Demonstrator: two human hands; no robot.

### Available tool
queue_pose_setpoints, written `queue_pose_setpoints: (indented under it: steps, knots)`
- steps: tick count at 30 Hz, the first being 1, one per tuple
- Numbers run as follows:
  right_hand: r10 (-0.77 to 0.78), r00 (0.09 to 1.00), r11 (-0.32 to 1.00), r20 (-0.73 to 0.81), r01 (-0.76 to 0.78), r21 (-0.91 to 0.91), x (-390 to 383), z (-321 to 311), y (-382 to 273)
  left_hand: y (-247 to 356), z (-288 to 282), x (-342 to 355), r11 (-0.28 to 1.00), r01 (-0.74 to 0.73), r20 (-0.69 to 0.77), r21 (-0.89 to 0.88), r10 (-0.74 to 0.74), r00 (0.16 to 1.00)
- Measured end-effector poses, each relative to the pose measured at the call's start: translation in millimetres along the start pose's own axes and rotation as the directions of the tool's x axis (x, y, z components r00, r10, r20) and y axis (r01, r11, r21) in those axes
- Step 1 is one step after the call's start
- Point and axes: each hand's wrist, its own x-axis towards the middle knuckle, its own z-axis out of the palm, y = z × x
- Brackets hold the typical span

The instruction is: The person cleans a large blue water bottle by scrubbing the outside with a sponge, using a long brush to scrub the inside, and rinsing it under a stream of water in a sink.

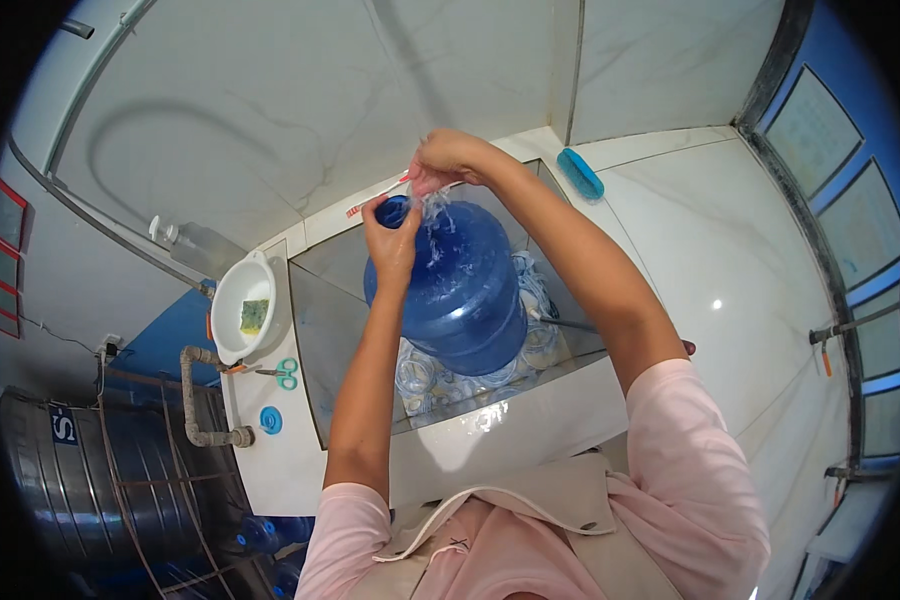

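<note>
A large blue water jug (465,290) sits tilted in a sunken basin (320,300), its neck (392,208) toward the far left. My left hand (390,240) grips the jug at its neck, thumb and fingers curled around the rim. Just beyond it, my right hand (445,162) is closed on a slim red-and-white toothbrush (370,200), whose bristled end points left past the neck. Water (434,212) splashes below my right fingers onto the jug's shoulder. Part of the right fingers is smeared by motion.
On the left ledge are a white bowl (232,340) with a sponge (254,316), teal-handled scissors (286,374) and a blue cap (270,420). A clear bottle (200,248) stands behind. A blue scrub brush (580,175) lies far right. A pipe (192,400) rises near a steel tank (80,480).
</note>
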Motion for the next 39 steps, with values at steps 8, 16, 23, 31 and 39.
queue_pose_setpoints:
  steps: [8, 16, 23, 31, 39]
  knots:
    - [-0.014, 1.0, 0.976, -0.004, 0.013, -0.219, 7, 3, -15, 3, 10, 33, 0.88, -0.218, 0.386, 0.422, 0.044, 0.922]
    - [0.009, 0.991, 0.895, 0.131, 0.051, -0.444, 0, -12, -9, 24, 18, 26, 0.974, 0.14, 0.608, 0.177, -0.22, 0.763]
    - [0.474, 0.864, 0.233, 0.172, 0.066, -0.97, -8, 26, 5, 0, 10, 34, 0.935, 0.309, 0.512, 0.173, -0.353, 0.783]
    - [0.553, 0.829, 0.168, 0.079, -0.018, -0.986, -4, 22, 0, 2, 26, 50, 0.788, 0.612, 0.679, -0.063, -0.416, 0.605]
    - [0.435, 0.819, 0.621, 0.373, 0.026, -0.783, 8, -12, -1, 7, 37, 63, 0.741, 0.646, 0.619, 0.183, -0.598, 0.509]
